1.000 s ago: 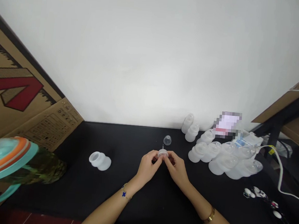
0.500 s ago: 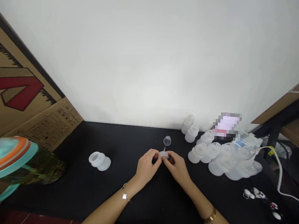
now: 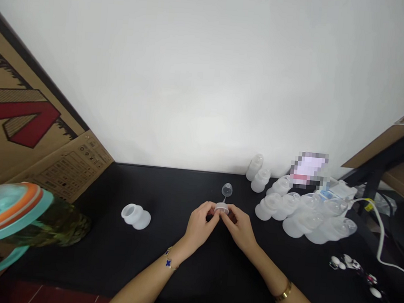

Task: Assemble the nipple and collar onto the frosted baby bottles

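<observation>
Both of my hands meet at the middle of the black table and pinch one small white plastic ring part (image 3: 221, 208) between their fingertips. My left hand (image 3: 200, 227) grips its left side, my right hand (image 3: 239, 228) its right side. A thin stem rises from the part toward a small clear dome cap (image 3: 226, 189) just behind it. A white open-mouthed bottle body (image 3: 135, 216) lies on its side to the left, well apart from my hands.
Several translucent white bottles with clear caps (image 3: 302, 214) lie grouped at the right. A white cable (image 3: 380, 238) and small white parts (image 3: 341, 262) sit at the far right. Cardboard boxes (image 3: 30, 132) lean at the left, beside a teal and orange lidded bottle (image 3: 8, 219).
My hands stay together on the small ring part, with only slight finger shifts. The view has tilted a little.
</observation>
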Demonstrator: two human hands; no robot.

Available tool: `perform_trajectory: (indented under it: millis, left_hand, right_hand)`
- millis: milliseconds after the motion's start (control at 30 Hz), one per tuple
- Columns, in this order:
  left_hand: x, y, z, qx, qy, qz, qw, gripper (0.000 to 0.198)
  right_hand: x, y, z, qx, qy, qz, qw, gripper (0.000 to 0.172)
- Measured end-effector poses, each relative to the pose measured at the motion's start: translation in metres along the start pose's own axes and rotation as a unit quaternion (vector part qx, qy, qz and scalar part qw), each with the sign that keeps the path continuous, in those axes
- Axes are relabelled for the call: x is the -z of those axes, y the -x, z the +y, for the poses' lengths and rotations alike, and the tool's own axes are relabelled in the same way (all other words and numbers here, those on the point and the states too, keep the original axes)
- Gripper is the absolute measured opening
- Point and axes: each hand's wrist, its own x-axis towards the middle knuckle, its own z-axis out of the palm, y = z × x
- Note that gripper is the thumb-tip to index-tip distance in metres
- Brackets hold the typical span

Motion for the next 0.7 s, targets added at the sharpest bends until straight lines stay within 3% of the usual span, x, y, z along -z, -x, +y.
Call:
perform_trajectory:
  millis: [700]
  left_hand:
    - [-0.0034,0.0014,-0.0053,0.025,0.020,-0.011,0.999,0.024]
  right_hand:
    - [-0.0037,0.0008,0.0058,0.011,0.032,-0.004,0.999,0.023]
